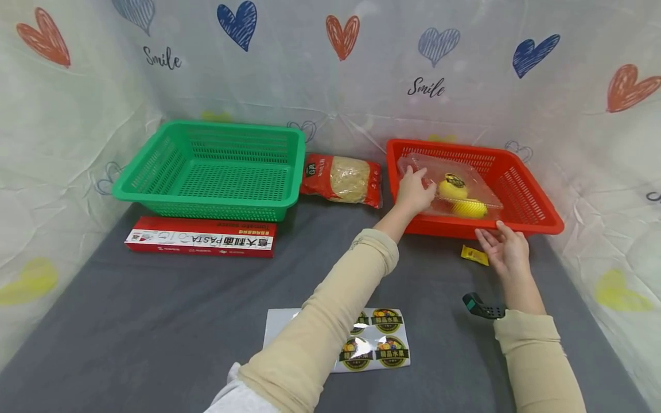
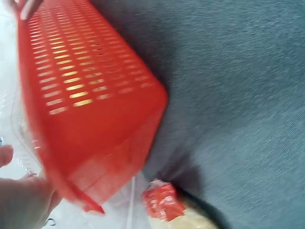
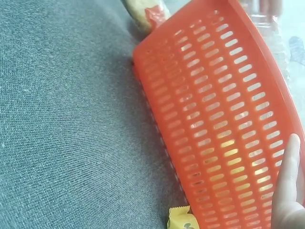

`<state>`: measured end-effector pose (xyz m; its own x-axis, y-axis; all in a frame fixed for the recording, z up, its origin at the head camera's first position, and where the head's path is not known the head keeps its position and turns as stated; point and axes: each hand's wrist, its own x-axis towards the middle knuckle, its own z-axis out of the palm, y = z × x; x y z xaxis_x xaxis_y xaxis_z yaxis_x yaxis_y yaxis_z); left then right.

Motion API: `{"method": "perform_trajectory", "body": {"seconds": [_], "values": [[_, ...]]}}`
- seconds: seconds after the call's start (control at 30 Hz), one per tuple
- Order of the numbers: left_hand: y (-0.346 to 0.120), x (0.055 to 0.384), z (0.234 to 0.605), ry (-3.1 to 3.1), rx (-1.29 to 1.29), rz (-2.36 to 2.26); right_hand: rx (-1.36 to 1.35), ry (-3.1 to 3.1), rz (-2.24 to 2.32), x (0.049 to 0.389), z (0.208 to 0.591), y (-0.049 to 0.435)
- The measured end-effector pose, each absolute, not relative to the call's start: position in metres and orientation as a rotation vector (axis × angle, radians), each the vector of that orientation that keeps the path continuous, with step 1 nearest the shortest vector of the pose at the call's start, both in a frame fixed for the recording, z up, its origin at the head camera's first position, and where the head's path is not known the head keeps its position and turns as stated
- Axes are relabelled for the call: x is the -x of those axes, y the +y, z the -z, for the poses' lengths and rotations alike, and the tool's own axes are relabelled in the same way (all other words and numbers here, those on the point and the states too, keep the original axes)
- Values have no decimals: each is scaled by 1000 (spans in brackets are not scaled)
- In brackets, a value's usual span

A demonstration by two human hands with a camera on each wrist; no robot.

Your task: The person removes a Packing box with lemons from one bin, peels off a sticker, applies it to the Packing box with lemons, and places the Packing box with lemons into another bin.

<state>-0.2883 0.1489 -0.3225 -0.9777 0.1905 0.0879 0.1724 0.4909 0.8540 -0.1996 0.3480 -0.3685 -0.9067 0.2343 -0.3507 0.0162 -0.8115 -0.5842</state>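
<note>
A clear plastic box (image 1: 441,203) sits tilted in the red basket (image 1: 527,198). It contains yellow fruit (image 1: 451,188), with a round dark sticker on the lid and a yellow foam net (image 1: 469,209) around part of the contents. My left hand (image 1: 415,192) holds the box at its left side, reaching over the basket's front rim. At the front right, my right hand (image 1: 506,250) touches the basket's rim from outside, one finger (image 3: 288,174) lying straight along the wall. A small yellow packet (image 1: 474,256) lies just left of that hand.
A green basket (image 1: 206,203) stands at the back left, with a red pasta box (image 1: 201,236) before it. Between the baskets lies a red noodle bag (image 1: 343,179). A sheet of round stickers (image 1: 374,338) is partly hidden under my left forearm. A dark band (image 1: 483,307) hangs at my right wrist.
</note>
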Motion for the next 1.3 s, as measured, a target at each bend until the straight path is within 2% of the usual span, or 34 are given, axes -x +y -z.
{"method": "perform_trajectory", "body": {"seconds": [0.1,0.27,1.0,1.3], "values": [[149,290,328,2696,-261,-1559,632,-922,-2805,199,367,348],[146,293,332,2645,-341,-1559,629,-916,-2796,199,365,348],[157,280,339,2970,-517,-903,650,-940,-2787,198,367,345],[156,286,345,2982,-559,-850,664,-928,-2787,199,368,345]]}}
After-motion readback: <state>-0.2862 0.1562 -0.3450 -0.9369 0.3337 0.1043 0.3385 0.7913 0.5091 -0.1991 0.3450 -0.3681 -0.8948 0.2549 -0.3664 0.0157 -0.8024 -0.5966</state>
